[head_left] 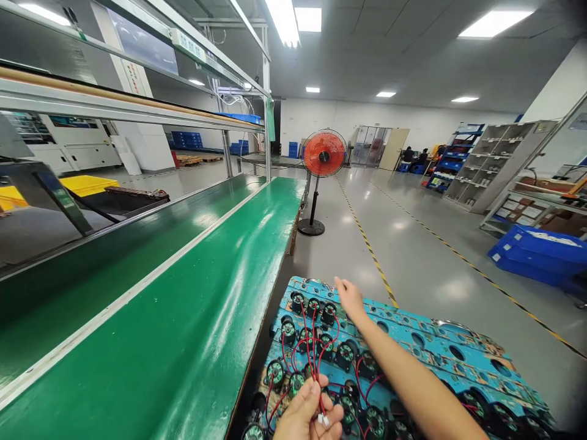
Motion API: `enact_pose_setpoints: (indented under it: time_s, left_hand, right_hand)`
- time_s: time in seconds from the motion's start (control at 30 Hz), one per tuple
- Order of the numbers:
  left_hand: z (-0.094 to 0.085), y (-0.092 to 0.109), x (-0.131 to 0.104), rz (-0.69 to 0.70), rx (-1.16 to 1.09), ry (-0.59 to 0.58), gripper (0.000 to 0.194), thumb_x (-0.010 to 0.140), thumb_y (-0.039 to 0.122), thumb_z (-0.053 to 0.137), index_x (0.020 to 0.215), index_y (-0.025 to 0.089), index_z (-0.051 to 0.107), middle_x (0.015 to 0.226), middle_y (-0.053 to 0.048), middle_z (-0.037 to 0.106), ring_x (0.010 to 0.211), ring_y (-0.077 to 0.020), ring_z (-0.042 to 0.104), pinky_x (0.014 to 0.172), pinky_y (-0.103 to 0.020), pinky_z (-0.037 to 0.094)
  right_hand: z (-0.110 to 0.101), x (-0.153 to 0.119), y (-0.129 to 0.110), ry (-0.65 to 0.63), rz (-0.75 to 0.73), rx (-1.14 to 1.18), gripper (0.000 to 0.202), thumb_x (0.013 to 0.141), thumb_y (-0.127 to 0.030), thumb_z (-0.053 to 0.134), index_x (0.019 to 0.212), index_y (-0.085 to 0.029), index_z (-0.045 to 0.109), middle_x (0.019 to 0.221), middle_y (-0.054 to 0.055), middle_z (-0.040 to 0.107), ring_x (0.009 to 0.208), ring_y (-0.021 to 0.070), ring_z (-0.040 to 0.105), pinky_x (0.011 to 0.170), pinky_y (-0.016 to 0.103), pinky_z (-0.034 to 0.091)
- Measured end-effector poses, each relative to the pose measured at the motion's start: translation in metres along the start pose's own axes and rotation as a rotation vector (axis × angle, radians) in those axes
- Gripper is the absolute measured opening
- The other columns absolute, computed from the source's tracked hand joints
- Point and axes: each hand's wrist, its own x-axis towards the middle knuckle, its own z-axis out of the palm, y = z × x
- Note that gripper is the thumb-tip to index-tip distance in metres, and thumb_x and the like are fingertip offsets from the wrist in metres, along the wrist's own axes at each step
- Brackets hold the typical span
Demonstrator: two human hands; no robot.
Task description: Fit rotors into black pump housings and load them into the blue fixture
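Note:
My left hand (312, 409) is closed on a bunch of red wires (313, 360), and small white connectors (323, 420) stick out between its fingers. These wires run up to black round motors (313, 305) with green circuit boards on top. The motors sit in rows on a worn blue board (398, 330) with many round holes. Over the far side of this board is my right hand (350, 298), its fingers curled together just right of the top row. What they hold, if anything, is hidden. More motors (474, 403) lie at the board's lower right.
A long green workbench (183, 318) runs along the left, its edge close beside the board. Beyond stands a red floor fan (323, 154). Blue bins (536, 253) and a grey shelf (486, 159) are at the right. People (415, 159) sit far back.

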Motion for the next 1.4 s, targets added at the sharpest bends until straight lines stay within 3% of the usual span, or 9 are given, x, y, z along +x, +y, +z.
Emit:
enact_pose_setpoints:
  time_s: [0.1,0.2,0.33,0.4,0.5,0.67,0.9,1.1,1.4]
  left_hand:
    - [0.008,-0.005,-0.001,0.008,-0.097,0.043,0.024,0.083,0.019,0.078,0.103,0.015,0.067,0.068,-0.001,0.070,0.067,-0.0198,0.076,0.061,-0.027,0.059]
    - [0.019,-0.014,0.000,0.030,-0.114,0.069,0.022,0.085,0.016,0.075,0.106,0.014,0.067,0.069,-0.002,0.071,0.066,-0.0187,0.075,0.058,-0.025,0.060]
    - [0.035,-0.024,0.004,0.062,-0.073,0.146,0.013,0.088,0.017,0.073,0.099,0.012,0.067,0.074,-0.005,0.074,0.062,-0.0145,0.073,0.057,-0.022,0.059]
    - [0.041,-0.025,0.005,0.068,-0.036,0.168,0.013,0.089,0.020,0.072,0.098,0.012,0.067,0.083,-0.008,0.076,0.065,-0.0138,0.074,0.059,-0.021,0.058]
    - [0.044,-0.024,0.001,-0.010,0.041,0.175,0.019,0.088,0.025,0.073,0.101,0.011,0.068,0.091,-0.010,0.077,0.072,-0.0147,0.074,0.062,-0.021,0.057]
    - [0.028,-0.031,-0.003,-0.230,0.257,0.016,0.030,0.080,0.033,0.079,0.098,0.011,0.072,0.075,-0.005,0.072,0.062,-0.0170,0.072,0.061,-0.026,0.053]
    - [-0.002,-0.036,0.001,-0.170,0.389,-0.132,0.040,0.068,0.044,0.085,0.088,0.012,0.073,0.069,-0.006,0.069,0.066,-0.0207,0.073,0.072,-0.029,0.052]
    - [-0.006,-0.029,0.000,-0.153,0.360,-0.119,0.046,0.060,0.048,0.088,0.086,0.014,0.073,0.067,-0.002,0.068,0.059,-0.0161,0.071,0.062,-0.023,0.048]
    - [-0.016,-0.019,-0.007,-0.097,0.429,-0.119,0.038,0.068,0.048,0.083,0.086,0.016,0.073,0.068,-0.003,0.068,0.062,-0.0179,0.071,0.068,-0.027,0.051]
  right_hand:
    - [-0.012,-0.063,0.012,-0.118,0.054,0.126,0.093,0.084,-0.086,0.012,0.093,-0.015,0.072,0.074,0.013,0.069,0.071,0.0265,0.068,0.066,0.038,0.052]
    - [0.002,-0.130,0.006,-0.389,0.104,0.661,0.073,0.082,-0.081,0.047,0.116,-0.020,0.069,0.091,0.010,0.074,0.079,0.0215,0.070,0.077,0.036,0.054]
    - [0.029,-0.168,-0.017,-0.446,0.259,0.994,0.061,0.079,-0.070,0.065,0.120,-0.026,0.067,0.099,0.006,0.072,0.075,0.0154,0.066,0.070,0.030,0.052]
    - [0.033,-0.159,-0.021,-0.436,0.202,0.841,0.055,0.085,-0.068,0.058,0.118,-0.025,0.067,0.092,0.005,0.070,0.062,0.0122,0.061,0.057,0.025,0.048]
    - [0.028,-0.125,-0.016,-0.337,-0.114,0.311,0.051,0.099,-0.058,0.037,0.104,-0.019,0.070,0.083,0.005,0.070,0.056,0.0129,0.058,0.053,0.025,0.046]
    - [0.017,-0.063,0.002,-0.187,-0.344,-0.163,0.026,0.097,-0.030,0.049,0.101,-0.018,0.072,0.106,0.011,0.070,0.096,0.0232,0.065,0.086,0.034,0.049]
    - [0.021,-0.032,0.018,-0.366,-0.423,-0.652,0.019,0.090,-0.006,0.053,0.087,-0.014,0.070,0.097,0.015,0.071,0.097,0.0241,0.065,0.088,0.036,0.047]
    - [0.011,-0.014,0.024,-0.477,-0.367,-0.808,0.020,0.097,-0.035,0.061,0.104,-0.017,0.066,0.109,0.006,0.067,0.098,0.0183,0.065,0.090,0.039,0.054]
    - [0.014,-0.015,0.045,-0.571,-0.318,-0.660,0.022,0.095,-0.037,0.063,0.103,-0.017,0.067,0.109,0.006,0.068,0.098,0.0192,0.065,0.090,0.040,0.054]
